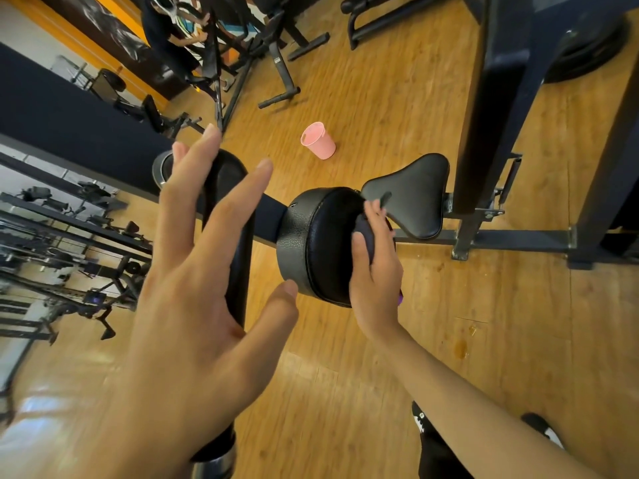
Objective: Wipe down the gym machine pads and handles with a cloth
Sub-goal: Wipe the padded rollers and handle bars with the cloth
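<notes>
A round black roller pad (311,243) sits at mid-frame on the machine's dark bar. My right hand (377,267) presses a dark purple cloth (366,233) against the pad's flat end, fingers curled over the cloth. My left hand (193,271) hovers in front of a long black padded handle (238,257), fingers spread and straight, holding nothing. A black saddle-shaped seat pad (415,195) lies just beyond the roller pad, fixed to the machine's upright frame (491,108).
A pink plastic cup (318,140) stands on the wooden floor beyond the pads. Other gym machines and benches (276,57) fill the back, with a person (169,36) at the top left. A mirror wall (52,236) is at left. My shoes (539,426) show at the bottom.
</notes>
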`<action>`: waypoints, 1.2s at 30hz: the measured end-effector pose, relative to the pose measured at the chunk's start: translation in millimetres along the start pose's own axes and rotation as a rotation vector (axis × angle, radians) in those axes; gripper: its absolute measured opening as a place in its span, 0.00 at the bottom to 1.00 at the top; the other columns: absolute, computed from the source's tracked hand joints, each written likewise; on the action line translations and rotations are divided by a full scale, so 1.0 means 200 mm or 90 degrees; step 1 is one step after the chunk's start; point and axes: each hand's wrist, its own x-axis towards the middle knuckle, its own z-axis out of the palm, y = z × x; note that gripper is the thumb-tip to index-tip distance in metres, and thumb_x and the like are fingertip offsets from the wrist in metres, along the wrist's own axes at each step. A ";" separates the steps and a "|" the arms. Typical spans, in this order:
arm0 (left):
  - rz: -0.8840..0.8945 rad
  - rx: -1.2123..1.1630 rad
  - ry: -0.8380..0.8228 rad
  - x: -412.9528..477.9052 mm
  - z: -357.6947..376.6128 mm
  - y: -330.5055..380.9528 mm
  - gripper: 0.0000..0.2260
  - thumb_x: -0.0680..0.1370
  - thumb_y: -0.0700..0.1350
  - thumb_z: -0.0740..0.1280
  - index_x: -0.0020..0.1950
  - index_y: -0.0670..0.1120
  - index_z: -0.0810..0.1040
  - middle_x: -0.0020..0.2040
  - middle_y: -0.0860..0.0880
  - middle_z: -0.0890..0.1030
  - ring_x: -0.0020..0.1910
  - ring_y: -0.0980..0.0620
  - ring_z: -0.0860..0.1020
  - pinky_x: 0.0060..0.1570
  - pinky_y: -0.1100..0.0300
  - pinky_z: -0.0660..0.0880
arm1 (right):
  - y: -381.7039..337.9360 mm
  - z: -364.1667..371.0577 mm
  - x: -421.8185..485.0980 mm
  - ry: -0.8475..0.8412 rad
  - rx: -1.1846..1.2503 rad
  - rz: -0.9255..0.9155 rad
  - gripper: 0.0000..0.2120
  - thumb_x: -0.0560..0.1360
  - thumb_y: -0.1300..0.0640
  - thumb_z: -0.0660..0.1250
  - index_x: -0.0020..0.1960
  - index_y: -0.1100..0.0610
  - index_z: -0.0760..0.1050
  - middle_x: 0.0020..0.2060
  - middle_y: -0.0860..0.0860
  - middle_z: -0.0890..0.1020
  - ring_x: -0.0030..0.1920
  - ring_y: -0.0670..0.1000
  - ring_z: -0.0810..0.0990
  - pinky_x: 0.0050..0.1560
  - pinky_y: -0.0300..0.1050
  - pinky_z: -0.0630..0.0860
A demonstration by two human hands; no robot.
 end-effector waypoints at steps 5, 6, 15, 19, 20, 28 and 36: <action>0.009 -0.032 0.014 -0.07 0.02 0.03 0.32 0.73 0.50 0.65 0.79 0.49 0.69 0.84 0.52 0.56 0.85 0.51 0.47 0.78 0.47 0.55 | -0.11 0.02 0.09 -0.084 -0.039 -0.286 0.19 0.84 0.58 0.60 0.74 0.59 0.71 0.77 0.60 0.67 0.80 0.58 0.62 0.80 0.64 0.55; 0.010 -0.025 0.016 -0.06 0.02 0.02 0.32 0.74 0.50 0.65 0.79 0.49 0.69 0.84 0.52 0.56 0.85 0.51 0.47 0.79 0.47 0.55 | -0.09 0.01 0.11 -0.105 -0.045 -0.332 0.18 0.84 0.58 0.61 0.73 0.60 0.72 0.77 0.61 0.66 0.80 0.61 0.62 0.80 0.65 0.54; 0.001 -0.007 0.007 -0.09 0.01 0.01 0.33 0.74 0.51 0.65 0.80 0.48 0.68 0.85 0.50 0.54 0.85 0.49 0.46 0.77 0.46 0.53 | -0.02 -0.01 0.22 0.089 0.011 0.207 0.15 0.87 0.56 0.57 0.70 0.46 0.74 0.67 0.44 0.76 0.64 0.38 0.73 0.71 0.45 0.72; 0.003 0.003 0.026 -0.07 0.02 0.02 0.33 0.74 0.52 0.64 0.80 0.50 0.68 0.85 0.51 0.55 0.85 0.51 0.46 0.76 0.51 0.51 | -0.28 0.03 0.21 -0.037 -0.005 -0.103 0.16 0.86 0.59 0.58 0.71 0.52 0.74 0.65 0.46 0.77 0.65 0.36 0.73 0.66 0.32 0.68; 0.005 0.007 0.028 -0.07 0.02 0.03 0.33 0.74 0.53 0.64 0.80 0.50 0.68 0.85 0.51 0.55 0.85 0.51 0.46 0.76 0.52 0.51 | -0.27 0.01 0.19 -0.094 -0.015 -0.201 0.16 0.86 0.62 0.59 0.72 0.54 0.73 0.65 0.49 0.77 0.66 0.39 0.74 0.67 0.36 0.69; 0.007 0.034 0.028 -0.08 0.02 0.02 0.32 0.75 0.54 0.64 0.80 0.50 0.69 0.85 0.51 0.55 0.85 0.50 0.46 0.76 0.51 0.53 | 0.09 -0.10 0.23 0.008 -0.001 0.170 0.17 0.87 0.58 0.55 0.73 0.48 0.71 0.68 0.43 0.74 0.68 0.35 0.70 0.70 0.38 0.69; 0.002 0.022 0.037 -0.06 0.03 0.04 0.32 0.75 0.54 0.64 0.79 0.49 0.70 0.84 0.51 0.56 0.85 0.51 0.47 0.76 0.55 0.52 | -0.04 -0.06 0.24 -0.020 -0.084 -0.171 0.17 0.86 0.63 0.57 0.71 0.53 0.75 0.62 0.49 0.77 0.63 0.36 0.74 0.62 0.28 0.68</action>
